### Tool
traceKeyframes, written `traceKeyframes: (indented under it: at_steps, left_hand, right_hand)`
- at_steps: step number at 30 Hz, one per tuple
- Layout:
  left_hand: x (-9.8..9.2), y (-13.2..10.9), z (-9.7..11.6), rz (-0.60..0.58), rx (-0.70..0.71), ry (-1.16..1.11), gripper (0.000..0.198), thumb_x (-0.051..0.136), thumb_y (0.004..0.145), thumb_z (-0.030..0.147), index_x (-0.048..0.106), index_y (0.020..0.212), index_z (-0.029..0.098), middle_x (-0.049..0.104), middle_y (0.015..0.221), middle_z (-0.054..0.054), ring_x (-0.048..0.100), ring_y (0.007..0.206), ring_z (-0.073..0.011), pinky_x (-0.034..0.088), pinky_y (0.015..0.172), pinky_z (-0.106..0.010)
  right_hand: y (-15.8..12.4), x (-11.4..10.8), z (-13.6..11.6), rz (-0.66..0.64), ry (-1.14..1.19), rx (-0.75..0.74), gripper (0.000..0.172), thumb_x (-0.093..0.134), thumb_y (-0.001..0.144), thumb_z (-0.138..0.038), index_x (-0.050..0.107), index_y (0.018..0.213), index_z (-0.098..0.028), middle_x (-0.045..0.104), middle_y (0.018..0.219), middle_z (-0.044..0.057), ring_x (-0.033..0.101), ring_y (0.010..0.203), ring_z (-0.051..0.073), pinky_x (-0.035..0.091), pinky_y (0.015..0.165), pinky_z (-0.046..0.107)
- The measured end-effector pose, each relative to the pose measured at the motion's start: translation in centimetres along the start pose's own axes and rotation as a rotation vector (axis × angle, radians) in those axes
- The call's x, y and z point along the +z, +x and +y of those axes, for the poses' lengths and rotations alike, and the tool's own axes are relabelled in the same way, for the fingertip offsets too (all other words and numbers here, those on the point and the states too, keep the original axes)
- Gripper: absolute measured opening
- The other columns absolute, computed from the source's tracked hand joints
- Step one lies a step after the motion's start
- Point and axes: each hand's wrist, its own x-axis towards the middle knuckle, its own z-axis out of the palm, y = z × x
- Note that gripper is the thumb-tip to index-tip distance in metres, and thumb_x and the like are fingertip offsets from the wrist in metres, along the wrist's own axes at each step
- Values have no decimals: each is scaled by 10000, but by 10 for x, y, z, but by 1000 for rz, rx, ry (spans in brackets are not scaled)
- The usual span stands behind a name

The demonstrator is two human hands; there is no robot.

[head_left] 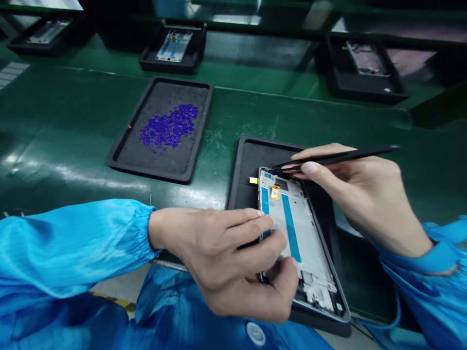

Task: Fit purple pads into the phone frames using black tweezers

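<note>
A phone frame with two blue strips and an orange flex cable lies tilted on a black tray. My left hand grips its left edge, fingers curled over the side and onto the metal face. Black tweezers are pinched in my right hand, above the frame's far right corner. Their tips reach the top edge of the frame, beside a tiny dark purple spot; whether they hold a piece I cannot make out. A yellow tab sticks out at the upper left.
Left of the phone frame, a second black tray holds a pile of tiny purple pieces. Farther back on the green bench, black trays carry other phone frames. A dark shelf runs across the back.
</note>
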Motion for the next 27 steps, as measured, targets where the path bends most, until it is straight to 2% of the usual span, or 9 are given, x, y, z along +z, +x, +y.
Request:
traceKeyframes:
  at_steps: [3, 7, 10, 13, 18, 25, 27]
  left_hand:
    - [5, -1, 12, 13, -73, 37, 80, 657, 847, 250, 658, 926, 239, 722, 964, -41, 670, 1046, -225, 619, 891, -378]
    - [5, -2, 19, -58, -80, 51, 97, 606, 887, 276, 667, 963, 275, 723, 1002, -19, 671, 1051, -205, 619, 904, -371]
    - [-1, -2, 14, -129, -106, 39, 124, 584, 904, 284, 676, 986, 292, 725, 1032, -11, 679, 1035, -207, 627, 897, -382]
    - [-9, 0, -1, -182, -48, -60, 181, 576, 912, 263, 678, 1057, 301, 728, 1083, -11, 688, 1017, -196, 631, 888, -354]
    - [-15, 2, -21, -142, 85, -162, 215, 568, 921, 239, 673, 1106, 273, 731, 1097, -32, 695, 1000, -182, 630, 858, -295]
    - [-4, -3, -3, -82, 8, -5, 144, 604, 912, 286, 663, 1043, 290, 725, 1055, -5, 682, 1003, -174, 621, 863, -313]
    - [-4, -1, -4, -82, 34, 18, 129, 598, 919, 286, 664, 1029, 293, 727, 1039, -1, 686, 991, -173, 619, 859, -312]
  right_hand:
    - [0, 0, -1, 0, -36, -16, 161, 644, 937, -362, 778, 891, -286, 749, 1031, -5, 713, 853, 206, 580, 745, 323]
    - [-1, 0, -2, 1, -95, -21, 182, 646, 935, -380, 781, 938, -258, 756, 1039, 25, 715, 874, 212, 589, 763, 322]
    - [-2, 1, -3, 4, -108, -9, 190, 650, 933, -396, 778, 964, -260, 759, 1048, 28, 716, 865, 212, 594, 758, 318]
    - [-3, 3, -3, -3, -107, -14, 180, 654, 933, -388, 778, 963, -260, 760, 1044, 25, 719, 851, 206, 592, 749, 307]
    - [-3, 2, -2, 7, -103, -14, 155, 661, 929, -351, 773, 980, -258, 762, 1001, 15, 717, 809, 195, 583, 730, 300]
    - [-3, 1, -1, 4, -98, -21, 179, 662, 928, -384, 765, 982, -248, 760, 1000, 25, 713, 809, 196, 573, 711, 301]
    - [-3, 1, -1, 8, -99, -12, 185, 662, 927, -390, 766, 988, -251, 761, 991, 24, 716, 809, 198, 582, 722, 307]
